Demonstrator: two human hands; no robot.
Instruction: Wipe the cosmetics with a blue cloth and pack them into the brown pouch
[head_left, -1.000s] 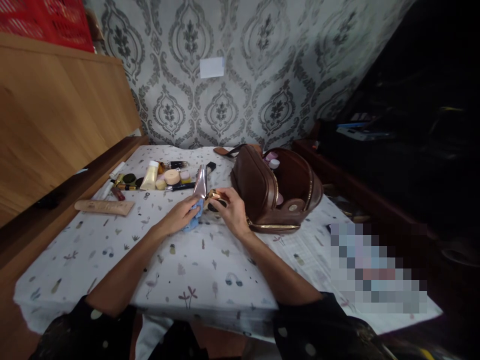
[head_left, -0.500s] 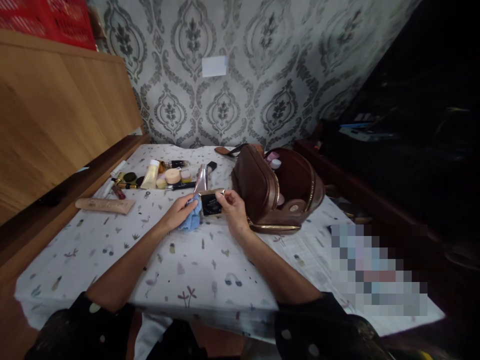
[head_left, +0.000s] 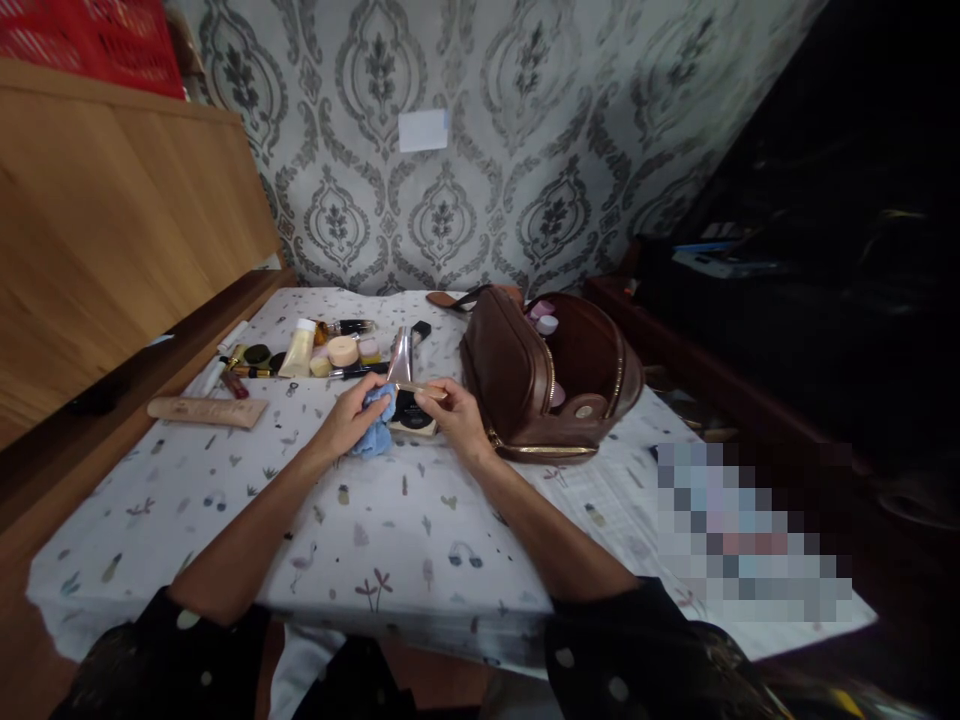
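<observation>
My left hand (head_left: 349, 415) is closed on a bunched blue cloth (head_left: 376, 430) and presses it against a square black and gold compact case (head_left: 414, 410). My right hand (head_left: 454, 415) pinches the compact's upper edge from the right and holds it tilted just above the table. The compact's lid side is partly hidden behind my fingers. Both hands are at the middle of the table, just left of an open brown leather bag (head_left: 551, 380).
The table has a white patterned cloth (head_left: 360, 530). A group of cosmetics (head_left: 315, 355) lies at the back left: a cream tube, round pots, pencils. A flat tan case (head_left: 208, 410) lies left. A shiny upright sachet (head_left: 401, 358) stands behind the hands. A wooden headboard (head_left: 112, 230) is on the left.
My right hand turned the compact: its black face showed half a second ago and now tilts downward. The left hand with the blue cloth rose slightly against it.
</observation>
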